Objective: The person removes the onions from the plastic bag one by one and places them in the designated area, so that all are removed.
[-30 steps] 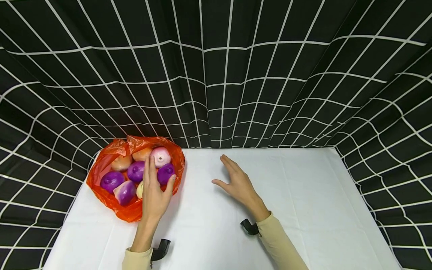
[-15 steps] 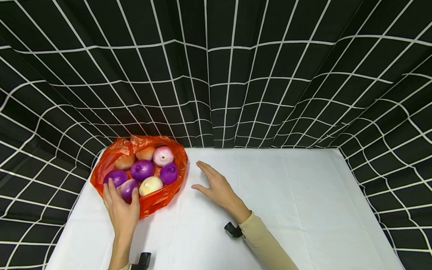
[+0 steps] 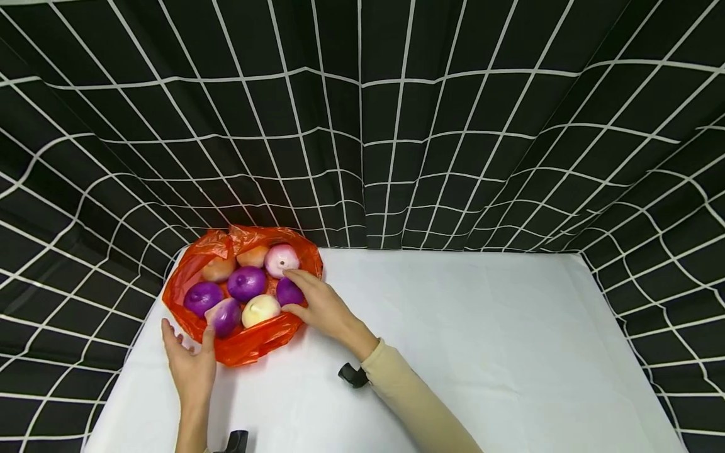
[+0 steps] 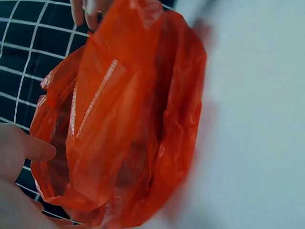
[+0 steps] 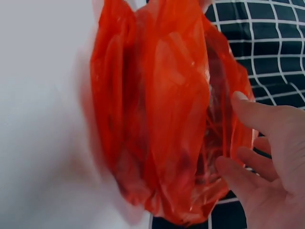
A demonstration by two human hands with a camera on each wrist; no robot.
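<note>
An orange plastic bag [image 3: 249, 345] lies open at the back left of the white table, holding several onions: purple ones [image 3: 247, 283], a pink-white one [image 3: 281, 259], a pale yellow one [image 3: 260, 309] and tan ones [image 3: 218, 269]. My right hand [image 3: 298, 292] reaches into the bag's right side, fingers loosely spread over a purple onion [image 3: 285, 296] and touching it. In the right wrist view its fingers [image 5: 259, 114] sit relaxed at the bag's rim [image 5: 162, 109]. My left hand [image 3: 188, 343] hovers open at the bag's front left edge, and its thumb [image 4: 35, 149] lies beside the plastic [image 4: 128, 119].
The white tablecloth [image 3: 464, 327] stretches bare to the right and front of the bag. A black curtain with a white grid [image 3: 396, 126] closes off the back and both sides. A black wrist mount [image 3: 351, 375] sits at my right sleeve.
My right hand has moved left from the bare table into the bag, onto a purple onion. My left hand has drawn back out of the bag to its front left edge.
</note>
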